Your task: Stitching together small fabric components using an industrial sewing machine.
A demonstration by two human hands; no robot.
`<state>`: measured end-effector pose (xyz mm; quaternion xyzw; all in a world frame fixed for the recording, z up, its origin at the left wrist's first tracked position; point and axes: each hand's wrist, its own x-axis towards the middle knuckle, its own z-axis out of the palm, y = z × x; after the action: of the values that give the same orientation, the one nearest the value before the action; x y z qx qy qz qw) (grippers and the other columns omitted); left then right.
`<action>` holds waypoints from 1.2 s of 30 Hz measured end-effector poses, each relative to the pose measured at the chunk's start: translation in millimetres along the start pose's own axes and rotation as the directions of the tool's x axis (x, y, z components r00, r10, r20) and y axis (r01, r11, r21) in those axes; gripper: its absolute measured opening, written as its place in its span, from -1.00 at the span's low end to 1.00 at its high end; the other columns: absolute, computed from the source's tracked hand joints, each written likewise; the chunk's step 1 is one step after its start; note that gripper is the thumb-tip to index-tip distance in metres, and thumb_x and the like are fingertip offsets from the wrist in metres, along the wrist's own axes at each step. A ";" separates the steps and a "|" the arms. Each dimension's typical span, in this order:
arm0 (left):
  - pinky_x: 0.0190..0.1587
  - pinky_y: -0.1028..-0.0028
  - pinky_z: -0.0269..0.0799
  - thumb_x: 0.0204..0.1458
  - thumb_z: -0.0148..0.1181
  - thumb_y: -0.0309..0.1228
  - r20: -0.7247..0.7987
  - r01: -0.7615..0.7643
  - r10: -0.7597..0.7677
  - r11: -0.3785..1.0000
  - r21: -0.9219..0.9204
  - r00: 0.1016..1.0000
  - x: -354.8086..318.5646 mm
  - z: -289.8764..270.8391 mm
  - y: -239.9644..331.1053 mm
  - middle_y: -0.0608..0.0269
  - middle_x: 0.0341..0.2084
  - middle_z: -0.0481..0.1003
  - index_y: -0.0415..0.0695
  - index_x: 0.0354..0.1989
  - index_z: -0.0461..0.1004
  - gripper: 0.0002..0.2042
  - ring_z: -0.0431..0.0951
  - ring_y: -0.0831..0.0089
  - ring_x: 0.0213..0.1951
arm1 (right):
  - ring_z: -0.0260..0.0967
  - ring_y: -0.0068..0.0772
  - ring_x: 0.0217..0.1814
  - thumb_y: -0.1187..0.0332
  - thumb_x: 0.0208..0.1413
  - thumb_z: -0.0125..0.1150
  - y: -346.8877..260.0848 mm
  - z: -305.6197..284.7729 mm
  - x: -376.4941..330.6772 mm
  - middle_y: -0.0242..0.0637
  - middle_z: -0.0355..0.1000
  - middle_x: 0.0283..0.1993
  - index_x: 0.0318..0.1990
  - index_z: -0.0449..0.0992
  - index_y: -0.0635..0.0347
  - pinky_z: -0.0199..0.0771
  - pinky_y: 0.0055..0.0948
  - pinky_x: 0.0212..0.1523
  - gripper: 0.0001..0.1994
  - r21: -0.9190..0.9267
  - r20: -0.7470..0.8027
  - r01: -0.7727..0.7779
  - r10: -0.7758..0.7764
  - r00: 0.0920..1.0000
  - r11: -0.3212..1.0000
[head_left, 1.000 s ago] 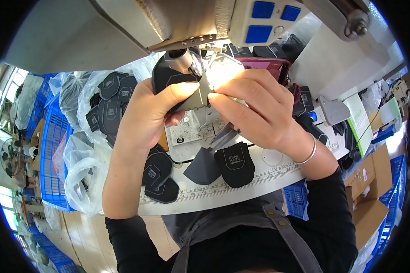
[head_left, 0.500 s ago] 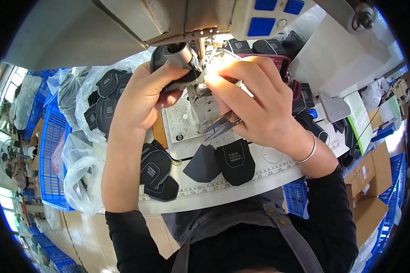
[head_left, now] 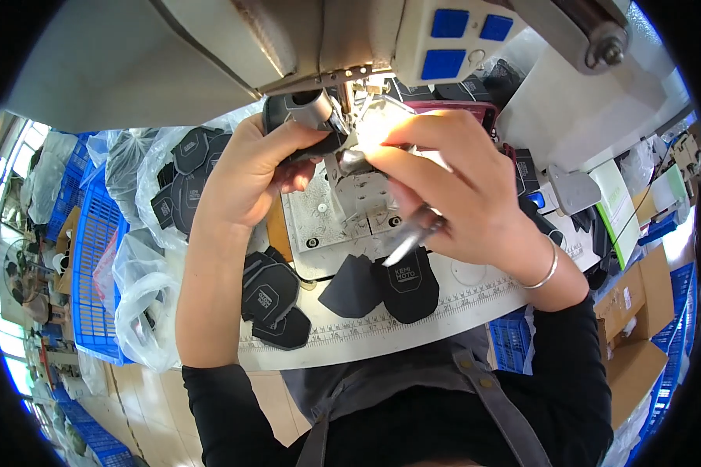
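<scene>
We see the left hand (head_left: 245,175) raised to the needle of the sewing machine (head_left: 210,54), thumb and fingers clasped around a stiff black curved piece (head_left: 308,124) pressed up under the machine's head; the right hand (head_left: 459,187) arches over from the other side, its fingertips pinching the same piece at the needle while the lower fingers grip a slim metal tool (head_left: 413,233) that juts down and left; a thin bracelet (head_left: 545,268) circles that wrist; flat black shield-shaped cutouts (head_left: 409,284) lie on the pale worktop (head_left: 382,335) along its printed ruler edge, more of them bagged in clear plastic (head_left: 144,257) at the left; against half a second ago, both hands sit slightly higher and closer under the machine head.
</scene>
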<state>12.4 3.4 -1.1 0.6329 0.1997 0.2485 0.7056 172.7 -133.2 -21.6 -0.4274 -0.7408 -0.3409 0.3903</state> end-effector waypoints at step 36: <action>-0.72 0.70 0.09 -0.09 0.11 -0.50 0.038 -0.062 0.063 0.998 -0.019 0.997 -3.4 -1.2 -2.2 0.37 -0.70 0.34 -0.27 -0.51 0.43 -0.92 0.26 0.67 -0.73 | 0.09 -0.07 -0.68 0.35 -0.12 0.13 33.4 -94.6 -107.5 -0.08 0.17 -0.72 -0.58 0.24 0.30 0.08 -0.31 -0.61 -0.77 -0.500 0.025 -0.736 0.857 0.515 0.457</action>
<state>9.2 2.1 -3.5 0.6372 0.1640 0.2600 0.7067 265.4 -238.6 -65.6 -0.8429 -0.4008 -0.2064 0.2937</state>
